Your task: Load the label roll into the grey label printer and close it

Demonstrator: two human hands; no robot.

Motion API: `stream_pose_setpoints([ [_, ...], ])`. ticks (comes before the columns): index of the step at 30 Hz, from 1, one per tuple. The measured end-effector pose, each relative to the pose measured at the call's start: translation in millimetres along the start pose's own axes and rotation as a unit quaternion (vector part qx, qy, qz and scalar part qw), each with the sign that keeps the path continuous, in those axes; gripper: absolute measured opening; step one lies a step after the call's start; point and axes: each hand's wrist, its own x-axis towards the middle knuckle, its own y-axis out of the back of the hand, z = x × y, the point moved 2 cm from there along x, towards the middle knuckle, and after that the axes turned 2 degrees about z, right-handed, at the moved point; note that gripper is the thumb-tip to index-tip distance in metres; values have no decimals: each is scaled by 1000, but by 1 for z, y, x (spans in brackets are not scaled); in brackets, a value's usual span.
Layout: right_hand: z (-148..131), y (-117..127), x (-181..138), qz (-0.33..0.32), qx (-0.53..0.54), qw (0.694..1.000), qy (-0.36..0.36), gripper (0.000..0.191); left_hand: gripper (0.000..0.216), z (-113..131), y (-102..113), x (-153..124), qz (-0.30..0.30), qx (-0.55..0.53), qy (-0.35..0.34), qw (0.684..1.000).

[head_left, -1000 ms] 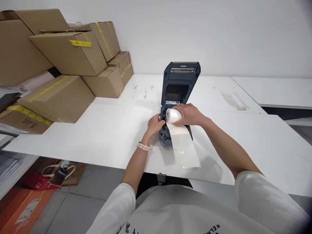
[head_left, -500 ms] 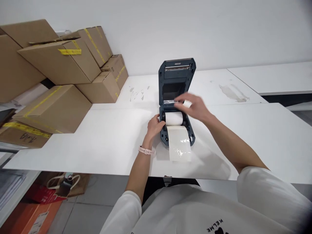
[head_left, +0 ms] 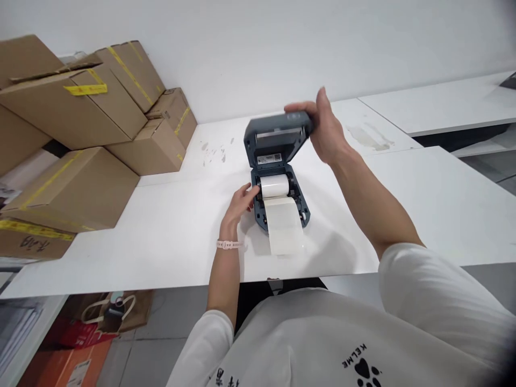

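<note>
A dark blue-grey label printer (head_left: 304,207) stands on the white table with its lid (head_left: 278,124) tilted partly down over the base. Inside sits a white label roll (head_left: 274,186), and a strip of labels (head_left: 284,226) hangs out over the front. My right hand (head_left: 326,129) holds the lid at its upper right corner, fingers over the top edge and thumb pointing up. Beside the base's left side is my left hand (head_left: 238,203), fingers loosely apart, the thumb side touching the rim near the roll.
Stacked cardboard boxes (head_left: 80,183) with yellow tape fill the table's left side. A white wall (head_left: 258,48) rises behind. Under the table at lower left are a paper bag (head_left: 137,312) and an orange box (head_left: 88,365). Another white surface (head_left: 451,105) lies at the right.
My right hand has moved from above the roll up to the lid's edge. The lid has tipped forward from nearly upright. My left hand's fingers have loosened at the base's side.
</note>
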Motion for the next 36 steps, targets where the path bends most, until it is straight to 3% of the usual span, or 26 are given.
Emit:
stream_pose_setpoints([
  [4,-18,3,-103,-56,18,997,-47,45,74,12,14,-21,81,-95,-25,992],
  [5,-15,2,-124,-59,6,995,-83,46,74,14,12,-29,82,-101,-37,991],
  [8,2,-9,-166,-59,83,959,-265,87,79,16,-11,-56,39,-100,-38,993],
  [9,6,-13,-173,-69,122,940,-311,92,82,15,-21,-64,18,-106,-32,994],
  [11,8,-19,-179,-99,186,909,-360,91,80,13,-38,-78,-14,-129,-28,991],
  [14,6,-21,-176,-125,226,889,-378,84,68,10,-51,-87,-16,-159,-31,987],
  [22,12,-20,-175,-71,221,897,-377,92,66,9,-52,-83,10,-156,-70,985],
  [24,14,-21,-177,-78,208,902,-369,93,71,1,-54,-94,47,-143,-50,987],
  [27,15,-22,-179,-94,160,918,-352,94,70,-19,-56,-124,187,-79,12,979],
  [28,15,-23,-180,-97,150,920,-348,95,59,-25,-57,-134,226,-62,27,972],
  [29,15,-23,-180,-98,146,922,-345,96,47,-29,-60,-141,216,-59,41,974],
  [33,12,-24,-180,-105,136,930,-324,98,50,-28,-78,-150,-2,-114,123,986],
  [36,9,-22,-178,-125,133,928,-324,97,51,-16,-83,-145,-30,-166,150,974],
])
